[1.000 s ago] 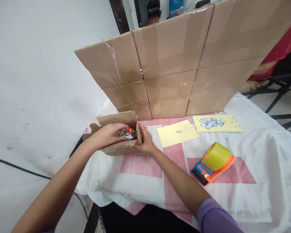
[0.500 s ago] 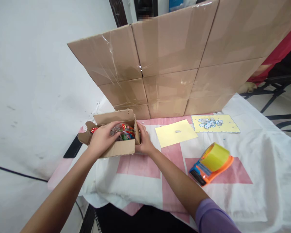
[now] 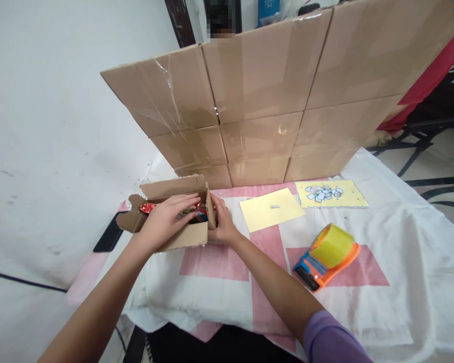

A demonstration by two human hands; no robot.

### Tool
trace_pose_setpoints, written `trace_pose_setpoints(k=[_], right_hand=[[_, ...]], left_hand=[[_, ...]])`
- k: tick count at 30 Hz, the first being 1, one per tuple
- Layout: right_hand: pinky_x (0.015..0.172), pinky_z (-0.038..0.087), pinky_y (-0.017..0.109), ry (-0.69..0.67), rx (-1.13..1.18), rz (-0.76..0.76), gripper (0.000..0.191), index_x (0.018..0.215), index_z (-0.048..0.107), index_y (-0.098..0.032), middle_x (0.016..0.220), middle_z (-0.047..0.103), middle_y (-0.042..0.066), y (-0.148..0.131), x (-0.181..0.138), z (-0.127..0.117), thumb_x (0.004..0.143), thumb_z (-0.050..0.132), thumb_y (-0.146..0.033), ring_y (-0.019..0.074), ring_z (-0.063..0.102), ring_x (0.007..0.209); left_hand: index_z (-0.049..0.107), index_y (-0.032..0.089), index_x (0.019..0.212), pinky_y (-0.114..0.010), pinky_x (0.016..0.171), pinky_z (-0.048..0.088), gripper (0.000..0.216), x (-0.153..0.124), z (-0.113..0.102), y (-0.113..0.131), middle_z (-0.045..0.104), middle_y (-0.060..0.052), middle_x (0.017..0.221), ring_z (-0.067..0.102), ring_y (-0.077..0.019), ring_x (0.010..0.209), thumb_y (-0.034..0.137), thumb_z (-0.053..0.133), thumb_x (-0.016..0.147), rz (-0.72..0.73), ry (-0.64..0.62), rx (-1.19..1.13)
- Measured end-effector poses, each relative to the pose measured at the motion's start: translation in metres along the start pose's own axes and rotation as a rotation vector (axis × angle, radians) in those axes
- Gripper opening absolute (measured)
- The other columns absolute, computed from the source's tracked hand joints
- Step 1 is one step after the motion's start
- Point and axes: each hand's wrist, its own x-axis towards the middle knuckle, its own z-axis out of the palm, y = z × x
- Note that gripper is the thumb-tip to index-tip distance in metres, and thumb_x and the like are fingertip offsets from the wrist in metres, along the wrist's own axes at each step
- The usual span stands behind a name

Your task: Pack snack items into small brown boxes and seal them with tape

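Note:
A small cardboard box (image 3: 185, 238) stands on the cloth with its flaps spread. Colourful shiny packets (image 3: 201, 212) lie inside, and a red dotted piece (image 3: 147, 207) shows near the left end. My left hand (image 3: 166, 218) rests over the opening, fingers stretched out and laid on the packets, covering most of them. At the box's right end, my right hand (image 3: 223, 222) grips the end wall, with the fingers behind it and the thumb towards the front.
Behind the box rises a tall taped cardboard panel (image 3: 265, 75). To the right lie a yellow sheet (image 3: 261, 209), a yellow card (image 3: 351, 194) with several small pale pieces, and an orange-blue tape dispenser (image 3: 331, 247). A black phone-like slab (image 3: 109, 233) lies left. A person's red sleeve (image 3: 435, 83) shows beyond.
My left hand has flattened down over the packets, hiding more of them and the crinkled clear wrap. The right hand keeps its grip on the box. The whole view has shifted slightly.

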Motion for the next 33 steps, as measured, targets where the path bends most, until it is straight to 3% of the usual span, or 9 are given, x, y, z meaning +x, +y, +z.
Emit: trace_pose_setpoints(k=[6, 12, 17, 20, 23, 26, 29, 31, 33], right_hand=[[0.114, 0.04, 0.053, -0.003, 0.008, -0.008, 0.122, 0.163, 0.014, -0.028, 0.157, 0.038, 0.016, 0.001, -0.001, -0.001, 0.065, 0.085, -0.05, 0.0379, 0.042, 0.144], [0.114, 0.04, 0.052, -0.006, 0.011, 0.006, 0.125, 0.163, 0.014, -0.029, 0.158, 0.037, 0.017, -0.004, 0.001, -0.002, 0.064, 0.086, -0.054, 0.0373, 0.042, 0.144], [0.115, 0.039, 0.054, -0.011, 0.003, -0.027, 0.128, 0.163, 0.013, -0.029, 0.159, 0.036, 0.016, -0.003, 0.0, -0.001, 0.061, 0.088, -0.05, 0.0387, 0.04, 0.146], [0.115, 0.04, 0.054, -0.004, 0.001, -0.026, 0.125, 0.163, 0.013, -0.03, 0.159, 0.036, 0.016, 0.0, -0.002, 0.001, 0.063, 0.086, -0.049, 0.0382, 0.04, 0.146], [0.119, 0.036, 0.056, 0.015, 0.015, -0.051, 0.118, 0.163, 0.014, -0.029, 0.161, 0.032, 0.016, 0.002, -0.002, 0.001, 0.07, 0.082, -0.052, 0.0377, 0.036, 0.149], [0.123, 0.029, 0.058, 0.036, 0.045, -0.141, 0.099, 0.162, 0.022, -0.031, 0.165, 0.023, 0.013, -0.004, -0.002, -0.003, 0.081, 0.068, -0.065, 0.0371, 0.026, 0.155], [0.124, 0.027, 0.059, 0.028, 0.031, -0.211, 0.082, 0.155, 0.043, -0.033, 0.166, 0.019, 0.009, -0.017, 0.002, -0.01, 0.088, 0.047, -0.079, 0.0369, 0.023, 0.156], [0.124, 0.028, 0.059, 0.004, -0.004, -0.212, 0.076, 0.145, 0.058, -0.033, 0.166, 0.021, 0.007, -0.026, 0.005, -0.015, 0.09, 0.039, -0.082, 0.0369, 0.026, 0.155], [0.124, 0.028, 0.059, -0.011, -0.025, -0.205, 0.07, 0.135, 0.067, -0.032, 0.164, 0.028, 0.007, -0.033, 0.009, -0.018, 0.094, 0.034, -0.079, 0.0355, 0.03, 0.153]], left_hand=[[0.076, 0.028, 0.118, -0.036, 0.093, 0.055, 0.04, 0.014, -0.001, 0.013, 0.078, -0.002, 0.117, 0.074, -0.0275, 0.104, 0.053, 0.055, 0.095, -0.142, -0.219, -0.166], [0.073, 0.029, 0.122, -0.045, 0.102, 0.051, 0.05, -0.031, -0.029, -0.008, 0.07, -0.005, 0.136, 0.066, -0.0333, 0.122, 0.058, 0.042, 0.097, -0.334, 0.097, 0.201], [0.077, 0.023, 0.113, -0.044, 0.075, 0.054, 0.061, -0.047, -0.027, -0.022, 0.079, -0.015, 0.092, 0.073, -0.0376, 0.088, 0.058, 0.03, 0.096, -0.485, -0.248, 0.301], [0.076, 0.019, 0.111, -0.043, 0.077, 0.053, 0.069, -0.038, -0.022, -0.017, 0.078, -0.017, 0.094, 0.073, -0.0369, 0.09, 0.06, 0.022, 0.097, -0.472, -0.347, 0.248], [0.064, 0.018, 0.136, -0.046, 0.087, 0.054, 0.074, -0.034, -0.026, -0.01, 0.077, -0.017, 0.107, 0.073, -0.0369, 0.102, 0.064, 0.022, 0.097, -0.489, -0.36, 0.184], [0.054, 0.022, 0.148, -0.052, 0.107, 0.047, 0.07, -0.043, -0.035, -0.004, 0.067, -0.016, 0.138, 0.062, -0.0363, 0.13, 0.064, 0.029, 0.097, -0.44, -0.196, 0.16], [0.059, 0.027, 0.141, -0.056, 0.125, 0.028, 0.056, -0.065, -0.04, -0.007, 0.049, -0.01, 0.159, 0.04, -0.0345, 0.15, 0.058, 0.04, 0.099, -0.367, 0.19, 0.178], [0.053, 0.028, 0.145, -0.056, 0.126, 0.028, 0.056, -0.083, -0.038, -0.021, 0.046, -0.011, 0.16, 0.039, -0.0353, 0.15, 0.057, 0.047, 0.098, -0.439, 0.465, 0.129], [0.04, 0.027, 0.154, -0.054, 0.122, 0.036, 0.072, -0.1, -0.029, -0.043, 0.048, -0.015, 0.157, 0.045, -0.0358, 0.146, 0.065, 0.051, 0.094, -0.462, 0.526, -0.094]])
